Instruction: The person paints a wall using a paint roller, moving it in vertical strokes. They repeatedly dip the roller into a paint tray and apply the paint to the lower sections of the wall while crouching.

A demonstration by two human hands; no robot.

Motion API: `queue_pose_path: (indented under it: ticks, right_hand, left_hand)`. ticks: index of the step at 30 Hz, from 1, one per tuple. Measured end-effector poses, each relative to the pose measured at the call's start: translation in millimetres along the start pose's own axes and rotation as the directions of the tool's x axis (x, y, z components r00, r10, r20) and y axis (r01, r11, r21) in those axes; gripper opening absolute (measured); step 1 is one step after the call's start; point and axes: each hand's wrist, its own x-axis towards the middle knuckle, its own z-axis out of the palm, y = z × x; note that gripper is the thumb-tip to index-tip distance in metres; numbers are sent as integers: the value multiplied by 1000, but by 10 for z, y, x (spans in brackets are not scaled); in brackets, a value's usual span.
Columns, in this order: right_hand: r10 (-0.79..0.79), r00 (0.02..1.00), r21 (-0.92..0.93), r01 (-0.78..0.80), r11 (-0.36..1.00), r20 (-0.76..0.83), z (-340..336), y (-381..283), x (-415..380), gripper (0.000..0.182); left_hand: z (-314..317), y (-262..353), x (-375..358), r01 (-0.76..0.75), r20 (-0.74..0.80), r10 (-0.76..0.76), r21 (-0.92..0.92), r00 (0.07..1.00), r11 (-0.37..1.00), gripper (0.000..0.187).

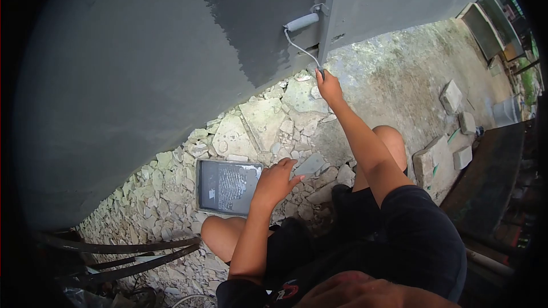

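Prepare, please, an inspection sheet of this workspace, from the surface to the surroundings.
Surface: grey wall with a darker, ragged-edged patch; rubble along its foot, concrete floor beyond.
Job's things: paint roller at the patch; paint tray on the rubble, pale wet-looking smears inside.
Clutter: loose blocks on the concrete floor.
Hands: right hand grips the roller's handle; left hand open beside the tray.
Cables: thin pale line at the bottom edge, cable or hose unclear.
Surroundings: dark curved pipes; pale container.
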Motion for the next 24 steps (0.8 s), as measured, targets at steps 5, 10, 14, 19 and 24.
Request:
queue_pose_path:
  ticks: [5, 10, 14, 19, 24]
  right_hand:
    - [69, 989, -165, -46, 985, 134, 170, 531, -190, 51]
    - [52, 995, -82, -45, 996, 82, -39, 146, -165, 48]
    - [-12, 1000, 56, 12, 998, -1, -109, -192, -36, 49]
    - [57, 997, -76, -52, 996, 61, 277, 324, -267, 49]
    - [70, 993, -104, -60, 993, 91, 185, 297, -329, 51]
  left_hand:
    - [54, -59, -17, -10, -7, 10, -2, 1000, 1000, 53]
    - [-24, -5, -39, 6, -21, -6, -6, 1000, 1000, 53]
    - [17, 16, -3, -13, -46, 13, 8, 999, 1000, 53]
    - [43, 29, 58, -18, -4, 18, -8, 1000, 1000, 52]
    - [-76, 69, 4, 87, 69, -84, -43, 994, 995, 54]
